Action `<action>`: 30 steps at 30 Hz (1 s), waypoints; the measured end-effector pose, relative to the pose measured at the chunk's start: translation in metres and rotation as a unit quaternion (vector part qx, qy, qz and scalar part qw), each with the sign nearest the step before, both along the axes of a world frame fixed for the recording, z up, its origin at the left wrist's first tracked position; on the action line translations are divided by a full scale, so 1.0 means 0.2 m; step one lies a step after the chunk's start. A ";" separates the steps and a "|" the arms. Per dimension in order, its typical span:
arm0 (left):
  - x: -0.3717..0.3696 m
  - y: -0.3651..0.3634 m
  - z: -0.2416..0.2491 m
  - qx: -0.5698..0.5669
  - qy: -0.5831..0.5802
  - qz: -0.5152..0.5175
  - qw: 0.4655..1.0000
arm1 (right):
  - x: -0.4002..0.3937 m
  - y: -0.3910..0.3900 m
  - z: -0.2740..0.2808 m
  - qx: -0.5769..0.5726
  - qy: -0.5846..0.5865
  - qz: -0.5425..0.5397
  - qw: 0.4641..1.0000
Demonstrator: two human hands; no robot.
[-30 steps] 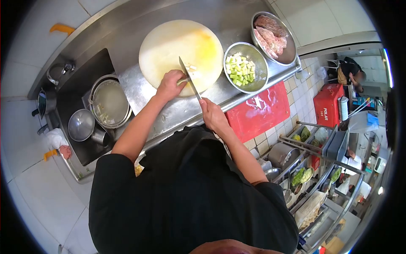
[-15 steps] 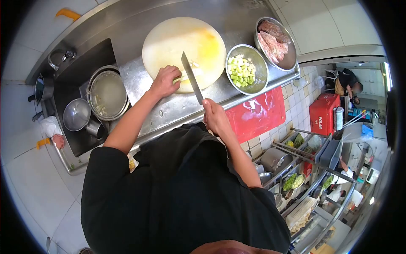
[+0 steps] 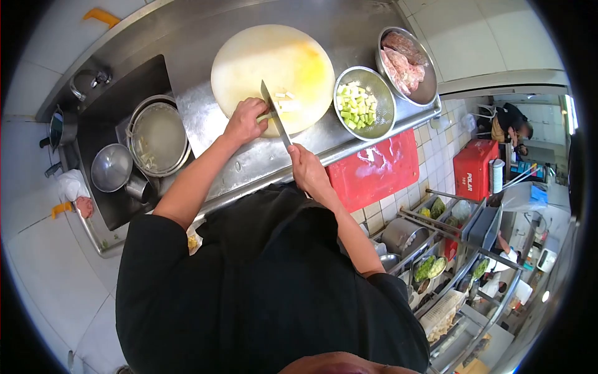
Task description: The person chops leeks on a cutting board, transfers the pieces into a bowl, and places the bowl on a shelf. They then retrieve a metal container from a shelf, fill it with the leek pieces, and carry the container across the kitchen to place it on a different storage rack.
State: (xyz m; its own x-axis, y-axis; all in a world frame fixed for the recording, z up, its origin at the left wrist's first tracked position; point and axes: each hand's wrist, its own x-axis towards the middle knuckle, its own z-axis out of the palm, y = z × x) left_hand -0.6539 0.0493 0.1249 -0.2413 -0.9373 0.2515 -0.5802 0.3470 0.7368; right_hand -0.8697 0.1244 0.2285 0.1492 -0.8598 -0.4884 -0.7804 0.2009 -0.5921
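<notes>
Knife (image 3: 275, 112) has shifted toward the left hand (image 3: 247, 120), whose bunched fingers hold the vegetable (image 3: 264, 117) on the board (image 3: 249, 62); the right hand (image 3: 308, 169) clamps the knife. Slicing, seemingly; next cut needs guarded fingertips.

"Can you see the whole knife (image 3: 276, 113)?"

"No — the right hand (image 3: 308, 168) covers the end it grips."

"And the vegetable (image 3: 264, 117) under the left hand (image 3: 246, 119)?"

"Only a little green shows; the hand hides the rest, so its length can't be told."

"What about the bench (image 3: 349, 22)?"

"Cut off by the top edge, and its front rim hides part of the red box (image 3: 374, 171) below."

"The rack (image 3: 430, 225)?"

"Much of its load is too small to name."

"And the person (image 3: 512, 121) beyond?"

"Small and blurred — I can't tell what they are busy with."
</notes>
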 end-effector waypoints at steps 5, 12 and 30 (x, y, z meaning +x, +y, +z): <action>0.06 0.08 0.04 -0.048 0.075 0.032 0.995 | -0.04 -0.03 -0.02 0.023 -0.019 -0.024 0.999; 0.09 0.07 0.02 -0.028 0.037 0.005 0.999 | -0.01 0.05 0.22 0.128 -0.046 -0.053 0.989; 0.04 0.04 -0.04 -0.051 0.061 0.123 0.989 | -0.15 -0.02 0.11 0.186 -0.203 -0.157 0.948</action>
State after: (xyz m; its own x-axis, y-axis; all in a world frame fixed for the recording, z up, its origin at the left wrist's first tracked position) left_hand -0.6464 0.0564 0.1168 0.0299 -0.9320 0.3613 -0.5649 0.2824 0.7753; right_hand -0.9002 0.1202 0.2501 0.1554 -0.6723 -0.7237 -0.3698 0.6398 -0.6738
